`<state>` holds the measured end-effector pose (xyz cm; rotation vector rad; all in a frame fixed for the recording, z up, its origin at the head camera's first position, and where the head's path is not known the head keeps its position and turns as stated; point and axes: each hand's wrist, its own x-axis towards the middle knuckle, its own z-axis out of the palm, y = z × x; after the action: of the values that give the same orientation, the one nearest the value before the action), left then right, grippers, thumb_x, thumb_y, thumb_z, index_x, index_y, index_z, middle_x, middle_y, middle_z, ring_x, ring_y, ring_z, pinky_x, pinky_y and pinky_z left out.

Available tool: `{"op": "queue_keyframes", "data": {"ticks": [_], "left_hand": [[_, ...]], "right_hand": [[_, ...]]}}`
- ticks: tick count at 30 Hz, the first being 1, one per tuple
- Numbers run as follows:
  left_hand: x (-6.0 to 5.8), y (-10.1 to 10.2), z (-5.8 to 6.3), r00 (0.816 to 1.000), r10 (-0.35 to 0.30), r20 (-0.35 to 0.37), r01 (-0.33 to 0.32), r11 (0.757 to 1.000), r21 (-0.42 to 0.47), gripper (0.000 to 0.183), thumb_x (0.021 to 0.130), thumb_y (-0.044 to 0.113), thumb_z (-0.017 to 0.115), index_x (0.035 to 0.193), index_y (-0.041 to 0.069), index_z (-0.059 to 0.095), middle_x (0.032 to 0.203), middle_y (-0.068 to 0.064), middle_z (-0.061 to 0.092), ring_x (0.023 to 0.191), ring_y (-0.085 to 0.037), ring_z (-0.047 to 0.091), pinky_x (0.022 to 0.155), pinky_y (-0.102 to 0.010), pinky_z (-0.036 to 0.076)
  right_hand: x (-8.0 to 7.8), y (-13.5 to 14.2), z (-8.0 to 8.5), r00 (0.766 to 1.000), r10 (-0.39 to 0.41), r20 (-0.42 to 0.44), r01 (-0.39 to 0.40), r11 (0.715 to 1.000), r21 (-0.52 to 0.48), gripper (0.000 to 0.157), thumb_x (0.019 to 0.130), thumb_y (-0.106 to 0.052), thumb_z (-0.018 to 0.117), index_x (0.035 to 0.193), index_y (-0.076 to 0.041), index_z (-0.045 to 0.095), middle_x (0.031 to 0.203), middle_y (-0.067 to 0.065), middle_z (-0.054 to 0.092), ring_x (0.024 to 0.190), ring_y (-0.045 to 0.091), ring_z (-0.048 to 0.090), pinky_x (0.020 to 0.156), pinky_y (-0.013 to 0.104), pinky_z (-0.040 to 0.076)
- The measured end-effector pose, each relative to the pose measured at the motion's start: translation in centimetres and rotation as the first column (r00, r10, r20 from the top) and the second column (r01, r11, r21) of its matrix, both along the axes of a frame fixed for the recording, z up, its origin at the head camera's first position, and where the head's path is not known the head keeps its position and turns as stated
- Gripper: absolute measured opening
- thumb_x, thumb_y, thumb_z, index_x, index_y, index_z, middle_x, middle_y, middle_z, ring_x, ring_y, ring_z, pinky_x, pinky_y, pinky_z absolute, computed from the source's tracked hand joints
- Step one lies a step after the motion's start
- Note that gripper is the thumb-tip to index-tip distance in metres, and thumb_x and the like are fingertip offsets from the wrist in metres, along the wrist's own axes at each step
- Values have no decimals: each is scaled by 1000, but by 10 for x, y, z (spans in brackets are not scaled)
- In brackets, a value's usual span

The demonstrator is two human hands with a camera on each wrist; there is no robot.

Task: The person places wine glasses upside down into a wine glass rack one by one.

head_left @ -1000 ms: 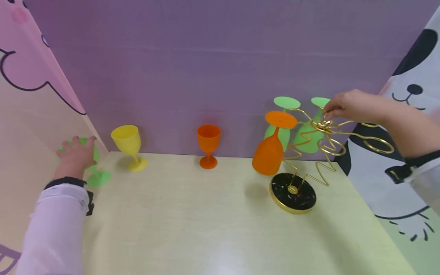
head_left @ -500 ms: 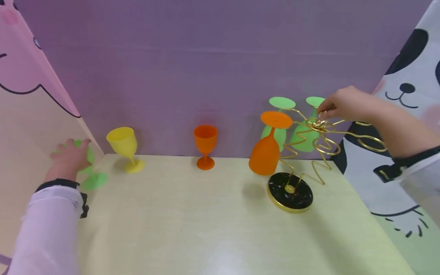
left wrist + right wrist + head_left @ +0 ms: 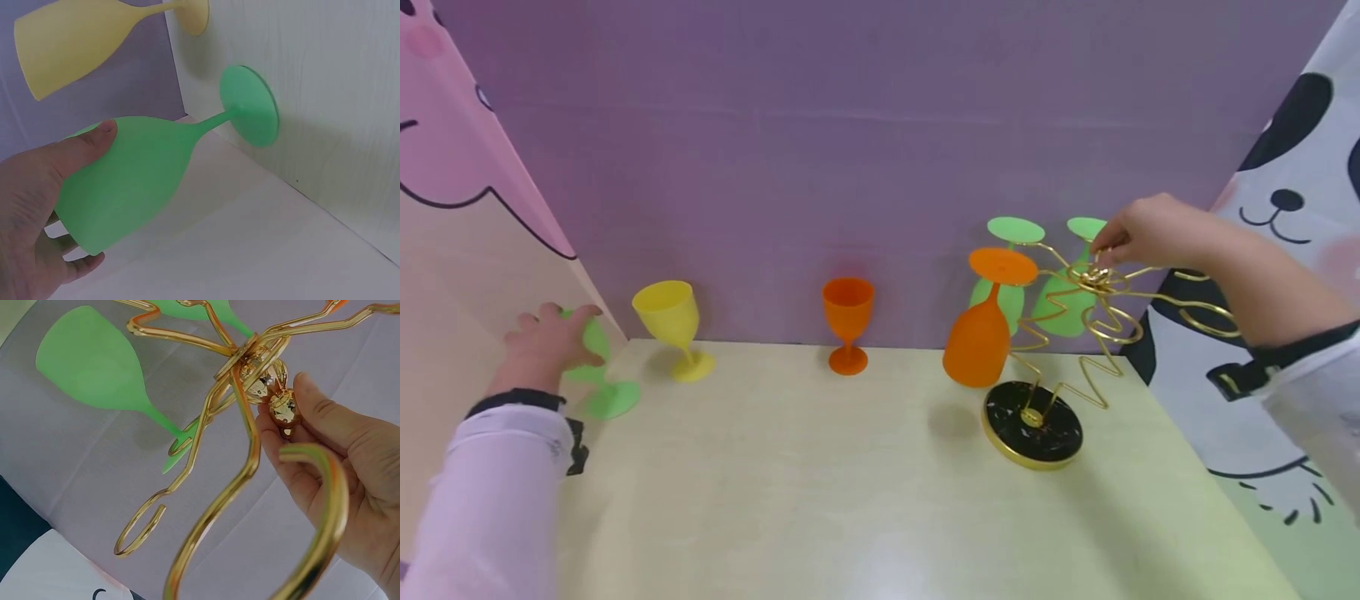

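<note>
My left hand (image 3: 531, 354) is at the far left, around the bowl of a green goblet (image 3: 131, 181). In the left wrist view the thumb lies on one side of the bowl and the fingers curl behind it. The goblet stands upright with its foot on the table. My right hand (image 3: 1161, 229) pinches the gold finial (image 3: 284, 409) on top of a gold wire goblet rack with a round black base (image 3: 1052, 433). An orange goblet (image 3: 977, 343) and two green goblets (image 3: 1063, 315) hang upside down from the rack's arms.
A yellow goblet (image 3: 666, 310) stands upright just right of my left hand, near the back wall. Farther right stands an upright orange goblet (image 3: 848, 307). Purple wall (image 3: 880, 167) closes off the back of the pale table (image 3: 820, 483); printed panels flank both sides.
My left hand has closed in around the green goblet's bowl, its thumb coming forward over the side. The right hand stays on the finial. The head view has shifted slightly.
</note>
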<state>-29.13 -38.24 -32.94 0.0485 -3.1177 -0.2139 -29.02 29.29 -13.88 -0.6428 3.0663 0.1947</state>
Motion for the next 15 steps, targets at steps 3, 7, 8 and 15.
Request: {"op": "queue_keyframes", "data": {"ticks": [3,7,8,15], "left_hand": [[-2,0,1,1000,-2,4,2,1000,-4,88,65,40,74,131,7,28,113,-42,21,92,-61,23,72,-71,25],[-4,2,4,1000,-15,17,15,1000,-19,91,63,44,75,131,7,29,113,-41,22,92,-61,24,72,-71,26],[-4,3,6,1000,-18,20,19,1000,-23,92,62,45,75,132,7,28,113,-42,22,92,-62,24,72,-71,25],[-2,8,20,999,-31,12,32,998,-59,90,63,49,72,131,7,29,112,-42,24,89,-61,26,69,-72,28]], "right_hand": [[-1,0,-1,1000,-2,-6,2,1000,-9,24,81,-20,64,99,-5,68,87,7,68,81,22,62,69,38,49],[-2,2,-2,1000,-3,-11,2,1000,-7,24,81,-20,65,99,-5,67,87,7,68,81,22,62,70,39,49],[-2,2,-2,1000,1,-13,-1,1000,-5,25,81,-20,65,100,-5,67,87,7,68,82,22,62,70,39,49],[-1,6,-1,1000,-8,-13,8,1000,0,26,81,-22,64,101,-6,67,88,6,68,84,24,61,71,40,48]]}}
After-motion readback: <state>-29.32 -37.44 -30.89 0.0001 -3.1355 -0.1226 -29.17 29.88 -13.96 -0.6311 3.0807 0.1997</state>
